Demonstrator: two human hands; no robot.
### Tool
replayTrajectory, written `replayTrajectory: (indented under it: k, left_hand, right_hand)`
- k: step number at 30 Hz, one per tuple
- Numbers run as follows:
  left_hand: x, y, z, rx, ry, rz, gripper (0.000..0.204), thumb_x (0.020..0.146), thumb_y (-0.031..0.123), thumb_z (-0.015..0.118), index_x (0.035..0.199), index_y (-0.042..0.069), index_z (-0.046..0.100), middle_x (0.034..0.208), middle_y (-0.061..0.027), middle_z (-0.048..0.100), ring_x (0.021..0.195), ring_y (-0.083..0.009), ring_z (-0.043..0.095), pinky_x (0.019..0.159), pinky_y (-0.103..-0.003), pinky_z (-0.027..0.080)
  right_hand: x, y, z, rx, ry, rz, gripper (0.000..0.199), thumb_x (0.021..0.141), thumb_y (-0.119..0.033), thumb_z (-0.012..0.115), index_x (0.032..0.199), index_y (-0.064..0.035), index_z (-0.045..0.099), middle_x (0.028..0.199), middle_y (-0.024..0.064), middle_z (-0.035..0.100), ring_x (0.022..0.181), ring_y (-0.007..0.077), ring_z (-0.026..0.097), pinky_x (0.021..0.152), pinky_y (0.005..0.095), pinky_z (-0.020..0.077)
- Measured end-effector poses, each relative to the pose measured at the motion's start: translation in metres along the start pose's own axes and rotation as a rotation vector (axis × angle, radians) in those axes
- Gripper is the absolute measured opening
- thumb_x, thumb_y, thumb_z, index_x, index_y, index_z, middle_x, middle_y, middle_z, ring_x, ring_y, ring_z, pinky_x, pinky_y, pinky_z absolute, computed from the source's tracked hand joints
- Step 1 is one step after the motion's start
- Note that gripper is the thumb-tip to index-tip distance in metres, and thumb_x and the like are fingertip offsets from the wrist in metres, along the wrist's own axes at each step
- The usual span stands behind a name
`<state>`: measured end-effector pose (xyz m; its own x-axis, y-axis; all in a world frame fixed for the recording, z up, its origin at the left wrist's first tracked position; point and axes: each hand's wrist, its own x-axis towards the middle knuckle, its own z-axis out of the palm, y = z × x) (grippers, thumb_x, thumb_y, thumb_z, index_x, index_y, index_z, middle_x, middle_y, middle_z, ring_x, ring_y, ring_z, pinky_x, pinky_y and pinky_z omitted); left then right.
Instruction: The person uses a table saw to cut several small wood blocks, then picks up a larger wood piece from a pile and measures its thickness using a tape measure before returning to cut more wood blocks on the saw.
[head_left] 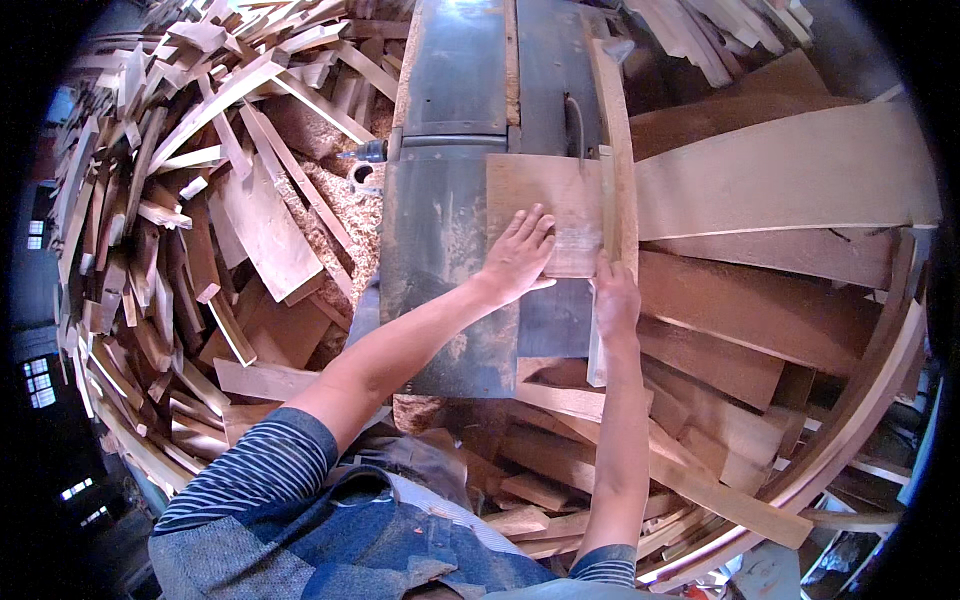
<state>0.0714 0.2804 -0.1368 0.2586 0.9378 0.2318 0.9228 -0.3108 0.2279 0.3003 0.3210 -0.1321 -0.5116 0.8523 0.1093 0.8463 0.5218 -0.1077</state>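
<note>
A wooden board (570, 195) is set on the metal surface (440, 250), beside a wooden fence (624, 190). The left hand (518, 258) is laid flat on it; the right hand (617, 295) is curled at its near right corner, what is gripped being unclear.

The board (568, 195) is a flat, light brown piece of wood with straight edges, nearly square in outline. It lies face down on the dark metal bed (440, 240), its far and near edges running across the bed. Its left part rests over the wider plate, and its right edge runs along the upright wooden fence (622, 190). A paler, blurred patch shows toward the near right corner; the lower left portion is partly hidden.
</note>
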Motion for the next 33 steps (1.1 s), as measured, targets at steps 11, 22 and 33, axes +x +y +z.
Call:
replayTrajectory:
  k: [11, 22, 33]
  left_hand:
    - [0.010, -0.010, 0.002, 0.009, 0.003, 0.000, 0.077, 0.070, 0.048, 0.088, 0.123, -0.002, 0.064, 0.143, -0.0184, 0.052, 0.147, -0.0397, 0.040, 0.124, -0.053, 0.029]
    - [0.021, -0.019, 0.001, 0.013, -0.050, 0.001, 0.076, 0.074, 0.049, 0.086, 0.126, -0.001, 0.061, 0.145, -0.0193, 0.049, 0.148, -0.0407, 0.037, 0.124, -0.053, 0.029]
    - [0.030, -0.028, 0.000, -0.002, -0.040, 0.001, 0.073, 0.075, 0.047, 0.086, 0.124, -0.002, 0.063, 0.146, -0.0203, 0.050, 0.148, -0.0409, 0.038, 0.124, -0.053, 0.029]
  right_hand:
    - [0.012, 0.002, -0.001, 0.008, -0.001, -0.026, 0.054, 0.082, -0.004, 0.070, 0.135, -0.0062, 0.061, 0.097, 0.0120, 0.064, 0.094, 0.0306, 0.067, 0.077, 0.0424, 0.0584]
    - [0.026, 0.007, 0.003, -0.025, 0.019, -0.034, 0.050, 0.086, -0.008, 0.069, 0.135, -0.0040, 0.062, 0.097, 0.0124, 0.064, 0.093, 0.0311, 0.068, 0.078, 0.0431, 0.0588]
    - [0.039, 0.012, 0.007, -0.028, 0.010, -0.039, 0.041, 0.095, -0.015, 0.063, 0.136, -0.0079, 0.064, 0.093, 0.0126, 0.063, 0.089, 0.0321, 0.067, 0.073, 0.0446, 0.0572]
